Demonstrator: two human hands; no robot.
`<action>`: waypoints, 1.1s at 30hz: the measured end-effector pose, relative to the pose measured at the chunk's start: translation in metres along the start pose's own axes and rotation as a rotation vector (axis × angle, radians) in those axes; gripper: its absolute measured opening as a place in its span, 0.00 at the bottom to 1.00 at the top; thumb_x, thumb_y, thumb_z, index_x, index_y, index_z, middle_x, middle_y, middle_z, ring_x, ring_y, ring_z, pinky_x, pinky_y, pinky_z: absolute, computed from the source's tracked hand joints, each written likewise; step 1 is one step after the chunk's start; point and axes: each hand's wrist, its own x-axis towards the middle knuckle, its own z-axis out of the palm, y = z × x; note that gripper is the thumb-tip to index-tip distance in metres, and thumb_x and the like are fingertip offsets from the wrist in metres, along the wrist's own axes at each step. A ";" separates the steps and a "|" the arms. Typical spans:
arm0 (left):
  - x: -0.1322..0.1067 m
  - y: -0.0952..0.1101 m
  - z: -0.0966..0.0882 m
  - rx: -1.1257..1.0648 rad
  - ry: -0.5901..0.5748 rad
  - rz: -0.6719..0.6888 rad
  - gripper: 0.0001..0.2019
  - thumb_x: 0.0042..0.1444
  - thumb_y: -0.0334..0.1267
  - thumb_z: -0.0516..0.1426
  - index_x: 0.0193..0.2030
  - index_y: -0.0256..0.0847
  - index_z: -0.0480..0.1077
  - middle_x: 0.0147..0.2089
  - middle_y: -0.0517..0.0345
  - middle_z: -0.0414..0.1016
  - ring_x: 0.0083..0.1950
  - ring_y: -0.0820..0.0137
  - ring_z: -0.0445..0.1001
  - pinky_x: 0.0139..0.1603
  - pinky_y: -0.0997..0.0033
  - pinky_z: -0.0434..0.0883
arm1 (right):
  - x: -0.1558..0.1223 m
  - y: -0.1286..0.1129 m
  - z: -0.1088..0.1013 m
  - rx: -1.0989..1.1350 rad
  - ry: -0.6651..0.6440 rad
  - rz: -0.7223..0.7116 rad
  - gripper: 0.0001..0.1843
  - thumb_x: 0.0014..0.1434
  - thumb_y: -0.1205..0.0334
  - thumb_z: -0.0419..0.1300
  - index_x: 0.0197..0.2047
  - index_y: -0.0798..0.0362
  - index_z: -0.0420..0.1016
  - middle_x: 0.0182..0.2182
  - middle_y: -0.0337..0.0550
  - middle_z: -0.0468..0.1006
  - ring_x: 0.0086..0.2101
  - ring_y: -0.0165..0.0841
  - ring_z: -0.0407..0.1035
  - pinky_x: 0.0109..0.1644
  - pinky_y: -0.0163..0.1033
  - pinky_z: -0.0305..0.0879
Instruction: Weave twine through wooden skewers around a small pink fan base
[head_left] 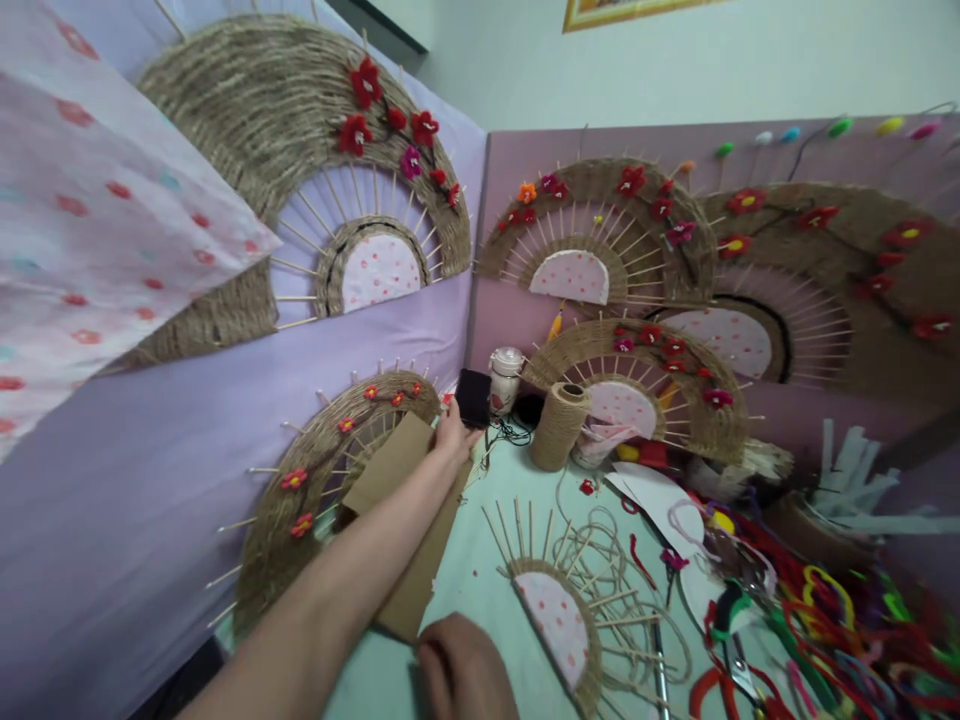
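My left arm reaches from the lower left across a brown cardboard piece [401, 500]. My left hand [454, 432] is closed on the lower edge of a small black object [473, 396] that stands near the corner of the walls. My right hand [463, 668] rests low on the pale green table [480, 580] with its fingers curled under; what it holds, if anything, is hidden. Just right of it lies a half-woven jute fan frame [559, 615] with bare sticks and loose cord. A finished jute fan with small red flowers [330, 480] leans beside my left forearm.
A spool of jute cord [559, 425] and a white jar [505, 378] stand at the back. Several finished flowered fans hang on the walls [600, 230]. Scissors [731, 655], white paper pieces and a heap of coloured pipe cleaners [840, 620] crowd the right side.
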 end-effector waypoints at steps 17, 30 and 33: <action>-0.183 -0.101 -0.080 -0.050 -0.435 -0.263 0.20 0.57 0.45 0.56 0.56 0.44 0.66 0.55 0.46 0.73 0.55 0.61 0.72 0.58 0.56 0.65 | 0.037 -0.001 -0.098 0.958 0.586 0.545 0.25 0.52 0.44 0.60 0.45 0.55 0.73 0.42 0.49 0.80 0.42 0.40 0.74 0.45 0.43 0.70; -0.182 -0.109 -0.085 -0.072 -0.420 -0.293 0.22 0.58 0.43 0.55 0.59 0.47 0.63 0.59 0.48 0.69 0.59 0.62 0.69 0.62 0.57 0.62 | 0.038 0.014 -0.085 0.887 0.733 0.623 0.21 0.45 0.52 0.68 0.40 0.56 0.74 0.37 0.47 0.81 0.34 0.37 0.76 0.41 0.41 0.71; -0.180 -0.108 -0.086 -0.085 -0.432 -0.307 0.21 0.58 0.45 0.55 0.57 0.43 0.65 0.59 0.45 0.69 0.60 0.60 0.67 0.62 0.55 0.61 | 0.036 0.017 -0.085 0.858 0.664 0.606 0.23 0.50 0.47 0.64 0.42 0.56 0.73 0.38 0.49 0.81 0.35 0.38 0.76 0.42 0.43 0.71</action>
